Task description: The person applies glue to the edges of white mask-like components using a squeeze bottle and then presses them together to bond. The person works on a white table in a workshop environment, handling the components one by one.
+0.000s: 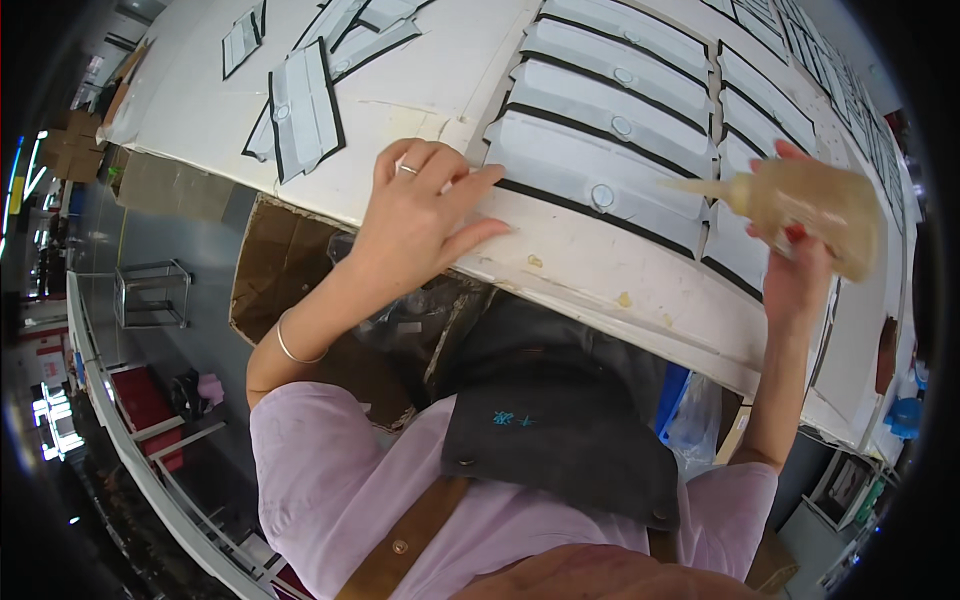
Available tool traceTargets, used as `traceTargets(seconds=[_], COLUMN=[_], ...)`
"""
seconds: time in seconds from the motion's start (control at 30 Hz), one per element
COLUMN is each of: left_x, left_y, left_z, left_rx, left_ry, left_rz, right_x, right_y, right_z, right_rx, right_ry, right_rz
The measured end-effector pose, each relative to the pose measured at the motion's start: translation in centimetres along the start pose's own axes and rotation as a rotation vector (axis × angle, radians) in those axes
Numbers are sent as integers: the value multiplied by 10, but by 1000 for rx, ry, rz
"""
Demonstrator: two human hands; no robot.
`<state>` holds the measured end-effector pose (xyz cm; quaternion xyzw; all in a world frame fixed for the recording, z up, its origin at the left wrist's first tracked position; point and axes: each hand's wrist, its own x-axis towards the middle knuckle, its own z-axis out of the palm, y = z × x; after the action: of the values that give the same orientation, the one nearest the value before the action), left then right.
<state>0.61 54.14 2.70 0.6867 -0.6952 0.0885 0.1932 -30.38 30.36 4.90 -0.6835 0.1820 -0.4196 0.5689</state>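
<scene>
A translucent squeeze bottle [815, 208] filled with something yellowish-tan lies tilted sideways in my right hand [797, 255], my fingers wrapped round it. Its thin nozzle points left, over the right part of the nearest white panel [545, 165]. That panel has a black lower edge and a small round mark near its middle. At the panel's left end, my left hand [425, 200] hovers or rests with curled fingers, thumb and forefinger apart and nothing visible between them. Whether its fingertips touch the panel I cannot tell.
More black-edged panels [620, 75] lie in overlapping columns across the white table [440, 90]. Several loose pieces [303, 110] are heaped at the far left. Dried tan spots mark the table's near edge. Below it stands an open cardboard box [275, 265]. A metal rack [152, 292] is on the floor at left.
</scene>
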Motion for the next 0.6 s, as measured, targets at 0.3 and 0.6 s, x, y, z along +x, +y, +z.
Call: traceTargets(seconds=[0.3,0.6], left_x=[-22,-24], left_y=[11,9], left_z=[27,31], left_rx=[-34,-32], left_ry=[24,37], left_rz=[-38,-43], right_x=[49,52], right_y=[34,48], right_z=[120,129], right_rx=[-61,-116], right_ry=[-174,-292], right_rz=[108,84])
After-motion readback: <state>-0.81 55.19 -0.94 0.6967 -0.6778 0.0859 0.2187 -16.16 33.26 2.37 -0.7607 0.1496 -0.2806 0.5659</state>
